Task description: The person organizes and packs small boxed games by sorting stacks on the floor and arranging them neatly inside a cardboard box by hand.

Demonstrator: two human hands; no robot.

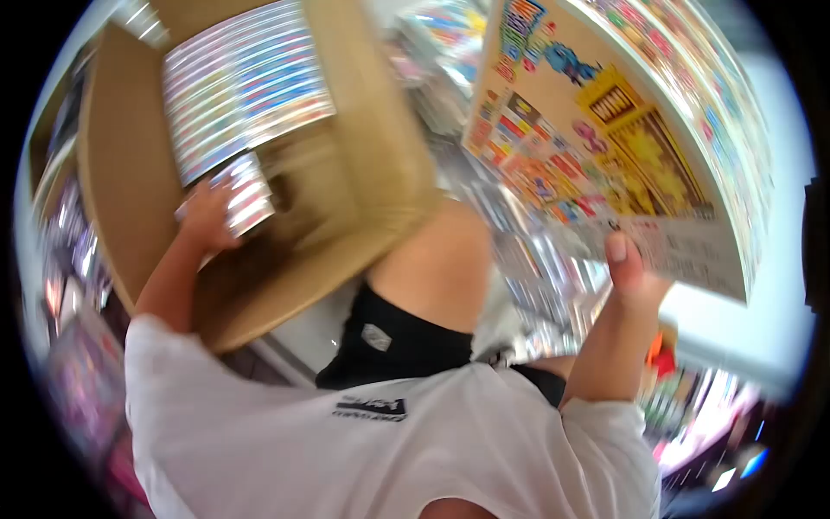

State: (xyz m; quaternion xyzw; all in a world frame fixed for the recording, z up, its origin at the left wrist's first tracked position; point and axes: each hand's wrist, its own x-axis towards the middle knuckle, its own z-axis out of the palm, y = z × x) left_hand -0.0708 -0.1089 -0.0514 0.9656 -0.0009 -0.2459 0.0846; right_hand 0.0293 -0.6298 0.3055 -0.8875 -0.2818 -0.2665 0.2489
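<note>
Inside an open cardboard box (359,104) on the left, my left hand (207,214) is closed round a short stack of thin shiny packs (249,195), blurred by motion. Just beyond it, two tight rows of similar shiny packs (246,78) fill the far part of the box. My right hand (635,270) grips the lower edge of a large flat printed magazine (588,121) or board, thumb on its front. Bright lettering, a blue cartoon figure and a yellow panel cover that face. The right fingers are hidden behind it.
The box leans by my bare knee (441,268). Rows of thin cases (536,259) stand between the box and the magazine. Shelves of colourful goods (718,112) curve along the right, with a pale shelf edge (726,333) below. More blurred packages (82,363) lie at far left.
</note>
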